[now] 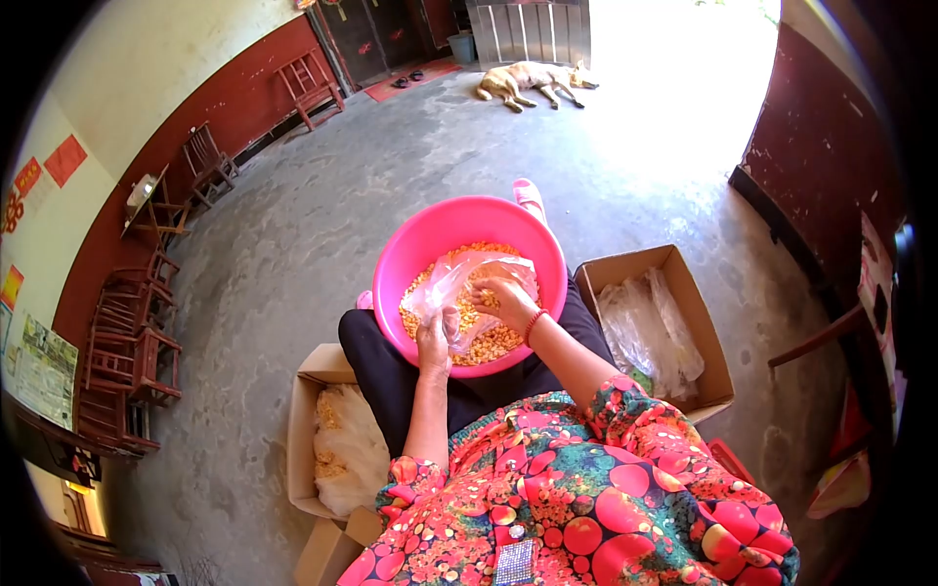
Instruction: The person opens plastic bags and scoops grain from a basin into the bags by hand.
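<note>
A large pink basin (393,256) rests on my lap, with many small orange-yellow pieces (491,342) inside. Over the basin, my left hand (435,337) grips a clear plastic bag (451,280) by its near edge, fingers closed on it. My right hand (505,301), with a red bracelet at the wrist, is at the bag's right side among the pieces; its fingers are slightly curled and partly apart. Whether that palm holds any pieces is hard to make out.
A cardboard box (718,366) with clear plastic bags stands at my right. Another box (301,439), with filled bags, is at my left. A dog (532,80) lies on the floor ahead. Wooden chairs (122,361) line the left wall.
</note>
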Motion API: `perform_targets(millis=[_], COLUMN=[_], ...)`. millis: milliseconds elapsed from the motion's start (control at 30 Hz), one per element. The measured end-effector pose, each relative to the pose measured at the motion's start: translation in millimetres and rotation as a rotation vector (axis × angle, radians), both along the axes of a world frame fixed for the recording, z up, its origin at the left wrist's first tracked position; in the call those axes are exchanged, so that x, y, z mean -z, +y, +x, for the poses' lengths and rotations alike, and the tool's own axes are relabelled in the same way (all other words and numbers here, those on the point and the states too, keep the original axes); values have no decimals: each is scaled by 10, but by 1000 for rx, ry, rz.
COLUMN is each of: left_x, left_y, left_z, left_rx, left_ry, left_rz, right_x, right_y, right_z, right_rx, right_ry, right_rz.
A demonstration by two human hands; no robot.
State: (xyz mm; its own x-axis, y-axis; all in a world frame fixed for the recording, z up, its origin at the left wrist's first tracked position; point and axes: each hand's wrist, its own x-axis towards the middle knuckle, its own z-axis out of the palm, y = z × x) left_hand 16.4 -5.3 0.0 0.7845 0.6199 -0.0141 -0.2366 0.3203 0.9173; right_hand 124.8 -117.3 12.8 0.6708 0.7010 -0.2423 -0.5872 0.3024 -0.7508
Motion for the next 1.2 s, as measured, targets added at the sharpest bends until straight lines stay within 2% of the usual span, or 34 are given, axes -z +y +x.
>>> perform_targets(millis=[133, 167, 200, 267, 300, 333, 400, 433, 500, 533, 600, 667, 733, 867, 933, 1000, 1067, 1167, 1200], left_x=[-41, -29, -32, -40, -49, -35, -2, 6, 18, 23, 12, 12, 16, 24, 34, 78, 119, 101, 96], left_y=[12, 14, 10, 7, 2, -1, -1, 5, 13, 13, 25, 26, 17, 11, 22, 42, 55, 46, 40], left_z=[-46, -42, -40, -48, -45, -33, -5, -3, -13, -25, -26, -22, -15, -15, -19, -9, -5, 4, 6], left_rx=[76, 75, 74, 69, 64, 65, -8, -7, 8, 7, 17, 13, 6, 7, 11, 18, 24, 23, 15], left_ry=[8, 7, 5, 22, 38, 37, 23, 23, 24, 20, 33, 19, 17, -7, -12, -3, -7, -4, 3], left_rz=[8, 19, 30, 8, -14, -15, 6, 7, 14, 16, 9, 18, 30, -3, -8, -15, -16, -13, -12], right_x=[-171, -229, -220, -179, -115, -34, 121, 197, 275, 238, 307, 418, 278, 491, 466, 363, 267, 497, 403], right_y=[93, 131, 110, 8, -45, -97, -162, -157, -158, -111, -56, 27, 60, 185, 204, 152, 111, 143, 102], right_z=[-44, -92, -87, -49, -31, -1, 33, 17, -52, -111, -175, -207, -286, -319, -320, -309, -287, -167, -178], right_rx=[-1, 79, 78, 1, 7, 8, -187, -185, -329, -461, -633, -599, -684, -733, -735, -755, -892, -774, -772], right_ry=[-914, -693, -693, -408, -460, -461, -910, -910, -1484, -1369, -1424, -1472, -1540, -1502, -1408, -1415, -1395, -1247, -1248], right_rz=[-320, -286, -287, -215, -358, -359, -808, -807, -1024, -1163, -1165, -1090, -1025, -951, -820, -829, -829, -690, -690])
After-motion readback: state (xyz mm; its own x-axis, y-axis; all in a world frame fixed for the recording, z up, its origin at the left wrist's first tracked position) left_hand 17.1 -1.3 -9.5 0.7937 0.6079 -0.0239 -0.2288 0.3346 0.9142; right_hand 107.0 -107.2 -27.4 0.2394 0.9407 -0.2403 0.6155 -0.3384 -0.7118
